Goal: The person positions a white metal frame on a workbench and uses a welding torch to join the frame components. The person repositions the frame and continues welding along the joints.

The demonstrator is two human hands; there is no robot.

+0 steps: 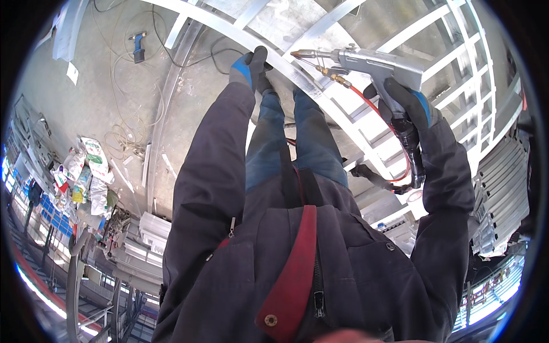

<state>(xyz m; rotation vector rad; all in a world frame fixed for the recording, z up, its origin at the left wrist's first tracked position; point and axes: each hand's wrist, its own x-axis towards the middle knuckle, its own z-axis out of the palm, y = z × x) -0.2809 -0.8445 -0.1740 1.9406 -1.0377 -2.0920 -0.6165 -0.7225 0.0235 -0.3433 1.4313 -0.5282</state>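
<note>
My right hand [407, 106], in a dark glove with blue on it, is closed round the grip of a grey pistol-shaped welding gun [374, 62]. Its copper-coloured conical nozzle points left, just over the bright rail of a metal frame [360, 134]. A red hose [374, 107] with brass fittings runs under the gun and down beside a black cable [416, 163]. My left hand [250, 68], gloved alike, is closed on the near edge of that frame, left of the nozzle. Its fingertips are partly hidden.
A blue cordless drill [138, 48] lies on the concrete floor at the far left, among thin loose cables [117, 68]. Bags and wrappers [86, 168] are heaped at left. Stacked metal profiles stand at the right [506, 183] and lower left [150, 234].
</note>
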